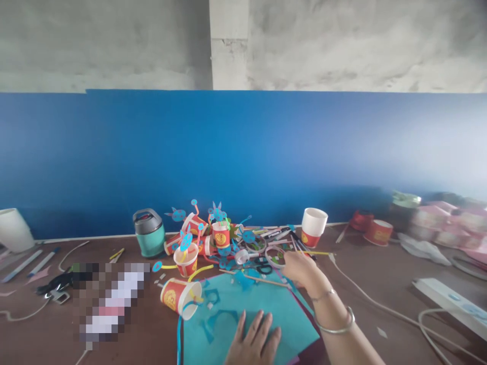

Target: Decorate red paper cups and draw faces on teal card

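My left hand (254, 340) lies flat with fingers spread on a sheet of teal paper (277, 314). Blue paper scraps (216, 324) rest on the sheet beside it. My right hand (302, 267), with bracelets at the wrist, reaches over the clutter at the paper's far edge. Its fingers curl downward, and what they hold, if anything, is hidden. Close to them are a roll of tape (274, 256), black-handled scissors (264, 269) and a yellow pencil (318, 253). Left of the paper, a red-and-white paper cup (175, 297) lies on its side with a yellow strip attached.
Several decorated paper cups (221, 235) with blue cutouts cluster behind the paper. A teal jar (149, 238) stands to their left, and stacked white cups (314, 223) to the right. A power strip (452, 304) and cables lie at right. A blue partition (243, 152) closes off the back.
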{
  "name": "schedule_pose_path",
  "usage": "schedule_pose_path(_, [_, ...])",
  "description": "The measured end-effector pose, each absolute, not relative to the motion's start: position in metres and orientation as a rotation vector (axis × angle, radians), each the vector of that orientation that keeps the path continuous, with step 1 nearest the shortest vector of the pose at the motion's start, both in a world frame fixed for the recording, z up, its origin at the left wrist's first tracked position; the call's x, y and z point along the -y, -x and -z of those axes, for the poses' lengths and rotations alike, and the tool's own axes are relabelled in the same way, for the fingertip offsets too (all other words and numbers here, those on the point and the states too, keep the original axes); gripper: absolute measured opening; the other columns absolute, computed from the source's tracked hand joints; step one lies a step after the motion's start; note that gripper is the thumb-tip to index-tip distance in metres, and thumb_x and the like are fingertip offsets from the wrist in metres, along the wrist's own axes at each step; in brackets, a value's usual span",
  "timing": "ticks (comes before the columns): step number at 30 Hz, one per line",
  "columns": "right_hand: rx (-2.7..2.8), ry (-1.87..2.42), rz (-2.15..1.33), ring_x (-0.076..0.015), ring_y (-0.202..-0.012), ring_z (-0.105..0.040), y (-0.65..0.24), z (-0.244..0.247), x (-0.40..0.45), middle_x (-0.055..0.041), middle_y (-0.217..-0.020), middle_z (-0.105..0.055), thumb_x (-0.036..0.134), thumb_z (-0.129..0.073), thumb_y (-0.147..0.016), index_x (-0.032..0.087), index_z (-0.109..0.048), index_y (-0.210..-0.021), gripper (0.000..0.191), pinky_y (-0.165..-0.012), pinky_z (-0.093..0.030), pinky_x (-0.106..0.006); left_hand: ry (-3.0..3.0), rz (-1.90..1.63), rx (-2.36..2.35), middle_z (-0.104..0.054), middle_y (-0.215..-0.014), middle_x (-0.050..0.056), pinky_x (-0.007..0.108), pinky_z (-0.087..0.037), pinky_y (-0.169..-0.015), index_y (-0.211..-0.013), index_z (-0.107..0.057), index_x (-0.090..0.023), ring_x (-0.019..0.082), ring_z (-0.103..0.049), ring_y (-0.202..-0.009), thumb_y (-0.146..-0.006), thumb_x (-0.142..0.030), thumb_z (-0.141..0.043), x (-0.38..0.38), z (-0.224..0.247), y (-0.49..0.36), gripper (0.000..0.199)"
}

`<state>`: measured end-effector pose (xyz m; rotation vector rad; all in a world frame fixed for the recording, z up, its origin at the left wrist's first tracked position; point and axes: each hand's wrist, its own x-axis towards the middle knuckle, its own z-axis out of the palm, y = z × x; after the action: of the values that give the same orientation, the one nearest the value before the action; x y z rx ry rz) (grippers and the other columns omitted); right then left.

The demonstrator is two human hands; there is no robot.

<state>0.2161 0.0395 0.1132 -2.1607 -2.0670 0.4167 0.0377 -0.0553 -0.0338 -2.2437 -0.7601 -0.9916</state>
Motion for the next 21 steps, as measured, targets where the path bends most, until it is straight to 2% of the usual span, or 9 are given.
schedule_pose_path(2, [2.154,2.033,-0.437,-0.0253,-0.078,-0.068,-0.197,-0.113,-0.034,-0.0131,-0.076,-0.072,0.017,-0.054,-0.074,0.014,-0.068,-0.073,0.014,-0.068,-0.048,-0.031,2.323,0.853,0.653,-0.07,-0.111,0.001,0.035,-0.037,-0.102,-0.112,-0.058,-0.023,0.017,-0.063,-0.103,-0.094,-0.024,-0.041,0.055,0.026,-0.024,0.025])
schedule_pose_path(5, [2.298,1.811,-0.611,-0.0147,-0.05,-0.062,-0.162,-0.098,-0.018,-0.003,-0.057,-0.068,0.023,-0.048,-0.081,0.017,-0.067,-0.067,0.024,-0.051,-0.043,-0.021,2.485,0.659,0.544,-0.067,-0.117,0.003,0.032,-0.039,-0.102,-0.119,-0.054,-0.021,0.017,-0.062,-0.107,-0.094,-0.02,-0.04,0.051,0.018,-0.01,0.028])
schedule_pose_path(6, [2.329,1.751,-0.634,-0.0134,-0.048,-0.06,-0.152,-0.091,-0.011,-0.002,-0.056,-0.067,0.023,-0.047,-0.081,0.017,-0.066,-0.064,0.026,-0.049,-0.04,-0.02,2.55,0.623,0.534,-0.067,-0.118,0.004,0.03,-0.039,-0.101,-0.12,-0.052,-0.019,0.017,-0.062,-0.108,-0.094,-0.019,-0.04,0.05,0.017,-0.008,0.029])
schedule_pose_path(9, [2.364,1.618,-0.586,-0.0147,-0.062,-0.062,-0.136,-0.064,0.008,-0.0032,-0.066,-0.069,0.024,-0.049,-0.082,0.017,-0.066,-0.066,0.024,-0.054,-0.038,-0.021,2.745,0.56,0.572,-0.067,-0.118,0.005,0.024,-0.04,-0.1,-0.123,-0.051,-0.017,0.015,-0.06,-0.111,-0.094,-0.016,-0.037,0.047,0.014,-0.003,0.032])
schedule_pose_path(11, [2.338,1.51,-0.532,-0.0138,-0.059,-0.058,-0.138,-0.049,0.016,-0.003,-0.063,-0.067,0.027,-0.044,-0.086,0.017,-0.065,-0.067,0.029,-0.053,-0.035,-0.022,2.837,0.517,0.584,-0.066,-0.119,0.003,0.023,-0.04,-0.1,-0.124,-0.052,-0.019,0.014,-0.059,-0.112,-0.095,-0.016,-0.034,0.047,0.009,0.003,0.034])
schedule_pose_path(13, [2.32,1.405,-0.55,-0.0128,-0.056,-0.054,-0.144,-0.04,0.017,-0.0014,-0.06,-0.063,0.029,-0.043,-0.087,0.017,-0.063,-0.067,0.03,-0.051,-0.033,-0.022,2.895,0.469,0.579,-0.063,-0.125,0.002,0.023,-0.038,-0.102,-0.127,-0.05,-0.021,0.013,-0.057,-0.115,-0.097,-0.02,-0.033,0.047,0.002,0.013,0.034])
schedule_pose_path(17, [2.254,1.345,-0.664,-0.0123,-0.055,-0.05,-0.152,-0.038,0.012,0.0005,-0.058,-0.059,0.028,-0.045,-0.085,0.017,-0.063,-0.069,0.027,-0.051,-0.033,-0.022,2.933,0.401,0.722,-0.055,-0.134,-0.002,0.029,-0.034,-0.106,-0.14,-0.032,-0.032,0.017,-0.048,-0.124,-0.095,-0.029,-0.04,0.044,-0.008,0.044,0.046])
schedule_pose_path(19, [2.209,1.329,-0.753,-0.012,-0.056,-0.05,-0.153,-0.04,0.01,0.0011,-0.059,-0.059,0.027,-0.046,-0.084,0.017,-0.063,-0.072,0.023,-0.052,-0.034,-0.021,2.899,0.384,0.832,-0.05,-0.139,0.004,0.033,-0.034,-0.105,-0.144,-0.023,-0.029,0.022,-0.047,-0.126,-0.091,-0.044,-0.045,0.041,-0.005,0.059,0.06])
schedule_pose_path(21, [2.174,1.317,-0.831,-0.0115,-0.055,-0.049,-0.152,-0.041,0.01,0.0018,-0.059,-0.058,0.027,-0.048,-0.082,0.018,-0.064,-0.074,0.02,-0.051,-0.034,-0.02,2.755,0.469,0.986,-0.047,-0.14,0.01,0.037,-0.036,-0.104,-0.146,-0.02,-0.023,0.026,-0.045,-0.127,-0.088,-0.051,-0.046,0.038,0.003,0.068,0.069])
